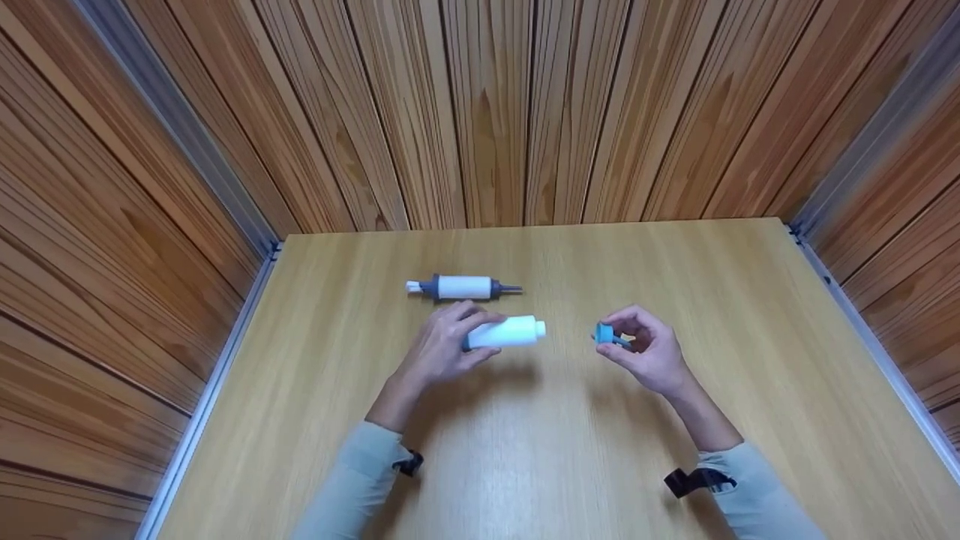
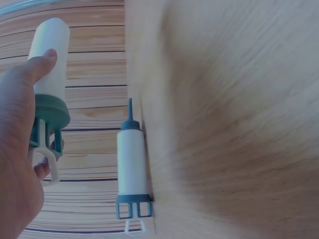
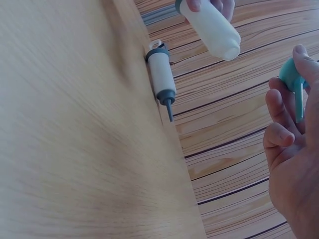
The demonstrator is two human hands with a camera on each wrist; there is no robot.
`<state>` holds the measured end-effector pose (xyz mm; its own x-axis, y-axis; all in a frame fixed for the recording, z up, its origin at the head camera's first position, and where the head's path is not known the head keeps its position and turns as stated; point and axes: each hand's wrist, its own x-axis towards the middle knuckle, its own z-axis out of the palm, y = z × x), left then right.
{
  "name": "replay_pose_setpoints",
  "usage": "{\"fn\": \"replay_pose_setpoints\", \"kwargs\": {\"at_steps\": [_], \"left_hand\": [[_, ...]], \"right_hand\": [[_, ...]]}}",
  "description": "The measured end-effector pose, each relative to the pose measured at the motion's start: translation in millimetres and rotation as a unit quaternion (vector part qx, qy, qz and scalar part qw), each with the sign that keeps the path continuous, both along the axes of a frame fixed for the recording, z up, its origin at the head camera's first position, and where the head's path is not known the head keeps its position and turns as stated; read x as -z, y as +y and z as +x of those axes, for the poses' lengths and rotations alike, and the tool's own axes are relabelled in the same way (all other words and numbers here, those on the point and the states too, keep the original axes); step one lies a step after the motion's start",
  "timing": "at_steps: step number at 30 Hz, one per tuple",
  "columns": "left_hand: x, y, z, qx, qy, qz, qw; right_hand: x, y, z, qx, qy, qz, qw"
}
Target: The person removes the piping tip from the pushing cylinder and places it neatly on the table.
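Observation:
My left hand (image 1: 448, 341) grips a white syringe-like barrel (image 1: 510, 331) with a teal collar and a white pull loop at its rear, seen in the left wrist view. Its bare neck points right, towards my other hand, and it is held above the table. Between thumb and fingertips, my right hand (image 1: 651, 352) pinches a teal nozzle cap (image 1: 604, 334) whose thin spout points back to the palm. A gap separates cap and barrel. Behind the left hand lies a second, similar syringe (image 1: 465, 287) with dark blue-grey ends and its thin nozzle attached, pointing right.
The light wooden table (image 1: 337, 420) is bounded by metal rails (image 1: 202, 405) at its sides. Wood-plank walls (image 1: 487, 112) rise at the back and both sides. Dark straps with small devices (image 1: 697, 481) sit on both wrists.

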<state>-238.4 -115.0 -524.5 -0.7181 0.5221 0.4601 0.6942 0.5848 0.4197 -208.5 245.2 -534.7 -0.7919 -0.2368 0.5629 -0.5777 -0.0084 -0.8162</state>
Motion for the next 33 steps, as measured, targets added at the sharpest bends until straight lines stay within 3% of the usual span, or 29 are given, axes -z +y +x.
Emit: {"fn": "replay_pose_setpoints", "kwargs": {"at_steps": [10, 17, 24, 33], "left_hand": [[16.2, -2.0, -8.5, -0.021, -0.077, -0.011, 0.9967], [25.9, -3.4, -14.8, -0.028, -0.094, -0.023, 0.9949], [37.6, -6.9, -16.8, -0.037, -0.126, -0.016, 0.9912], [44.7, -10.6, -18.8, -0.046, -0.168, -0.02, 0.9845]], "right_hand": [[1.1, 1.2, 3.3, 0.014, -0.007, 0.012, 0.9998], [1.1, 1.6, 5.5, 0.03, -0.033, 0.024, 0.9987], [2.4, 1.9, 5.1, 0.023, -0.026, 0.018, 0.9992], [2.8, -0.8, 4.5, 0.012, -0.025, 0.006, 0.9996]]}}
